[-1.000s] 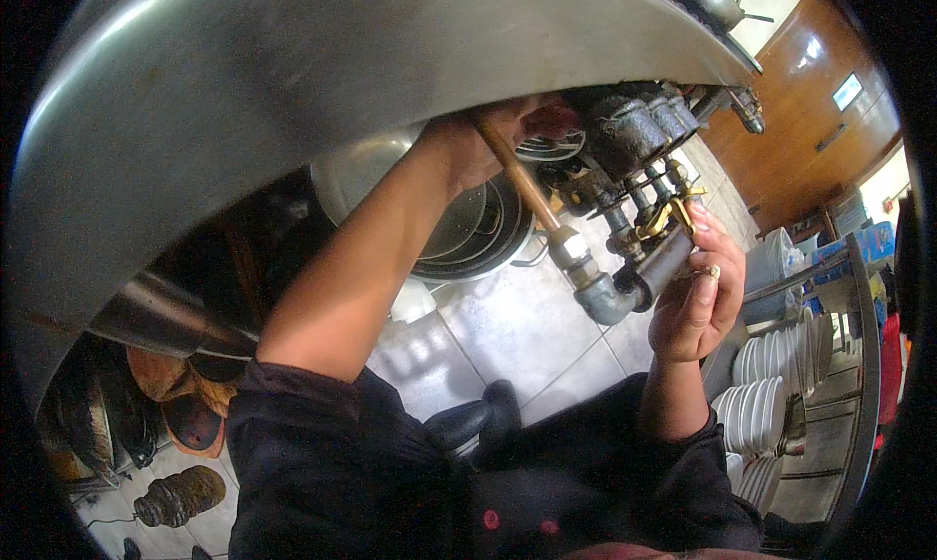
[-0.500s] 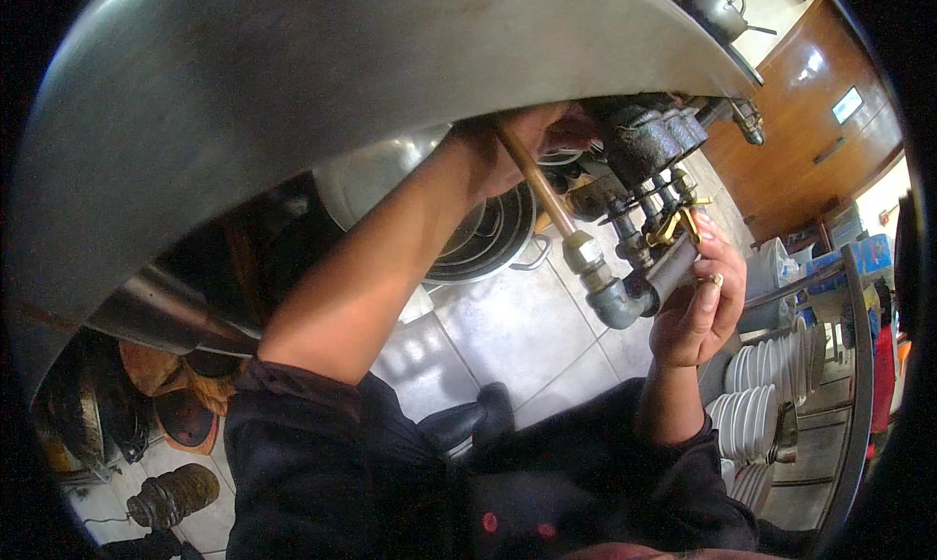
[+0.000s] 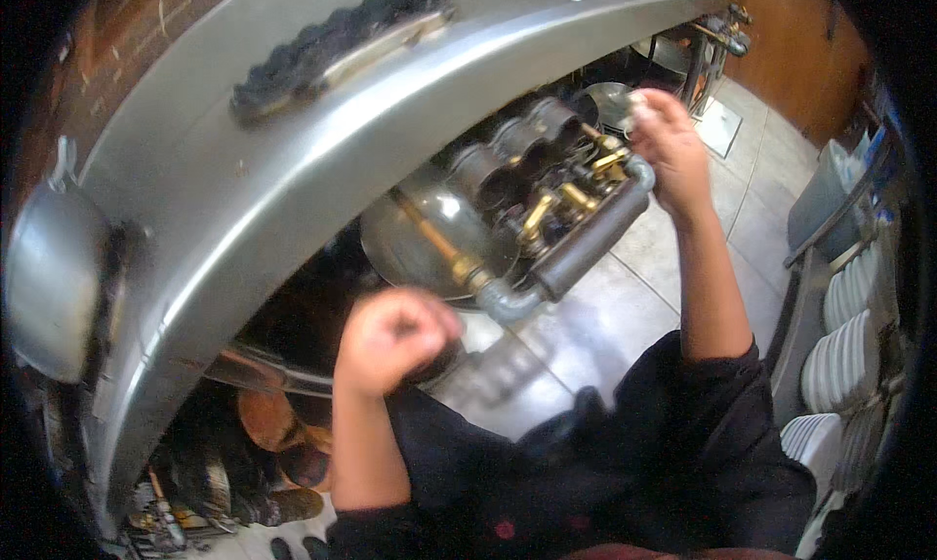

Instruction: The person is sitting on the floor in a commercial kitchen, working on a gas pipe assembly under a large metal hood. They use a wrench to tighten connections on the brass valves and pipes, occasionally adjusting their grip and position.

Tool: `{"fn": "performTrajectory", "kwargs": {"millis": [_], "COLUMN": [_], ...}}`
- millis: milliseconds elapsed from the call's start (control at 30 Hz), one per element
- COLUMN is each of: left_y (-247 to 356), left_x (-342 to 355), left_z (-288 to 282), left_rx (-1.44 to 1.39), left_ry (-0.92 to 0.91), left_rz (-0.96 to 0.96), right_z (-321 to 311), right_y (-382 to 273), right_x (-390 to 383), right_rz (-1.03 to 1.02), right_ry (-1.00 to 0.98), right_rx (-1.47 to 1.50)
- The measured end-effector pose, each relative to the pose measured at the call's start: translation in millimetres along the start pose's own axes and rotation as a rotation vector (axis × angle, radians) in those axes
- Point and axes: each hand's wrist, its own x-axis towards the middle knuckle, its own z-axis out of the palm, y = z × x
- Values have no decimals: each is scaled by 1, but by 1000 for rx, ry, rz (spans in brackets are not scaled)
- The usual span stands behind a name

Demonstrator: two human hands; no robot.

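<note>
A dark gas manifold pipe [image 3: 595,243] with several brass valves [image 3: 537,217] hangs below the front of a steel cooktop [image 3: 410,101]. Round black burner cups [image 3: 478,175] sit behind the valves. A grey elbow [image 3: 508,301] joins the manifold's left end to a copper tube [image 3: 425,226], which runs up under the cooktop. My left hand [image 3: 390,338], off the pipework and left of the elbow, is curled but smeared by motion. Beyond the manifold's right end, my right hand [image 3: 673,155] pinches a small pale piece [image 3: 637,109], its kind unclear.
A dark scrub-like block [image 3: 342,48] lies on the cooktop. At the left stands a metal pot [image 3: 61,277]. Stacked white plates [image 3: 839,360] fill a rack on the right, near a grey bin [image 3: 825,204]. Pans [image 3: 268,419] sit low at the left; a large metal bowl [image 3: 390,253] is behind the tube.
My left hand has come out from under the cooktop, down and left. My right hand has left the valves and moved up beyond the manifold's end. The view has shifted, showing more cooktop.
</note>
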Motion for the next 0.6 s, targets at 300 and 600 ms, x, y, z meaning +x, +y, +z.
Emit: {"fn": "performTrajectory", "kwargs": {"millis": [300, 600], "left_y": [81, 62], "left_x": [46, 46], "left_z": [88, 100], "left_rx": [954, 900], "left_ry": [62, 121], "left_rz": [567, 503], "right_z": [56, 104], "right_y": [90, 99], "right_x": [18, 21], "right_rz": [389, 290], "right_ry": [-625, -935], "right_rx": [805, 813]}}
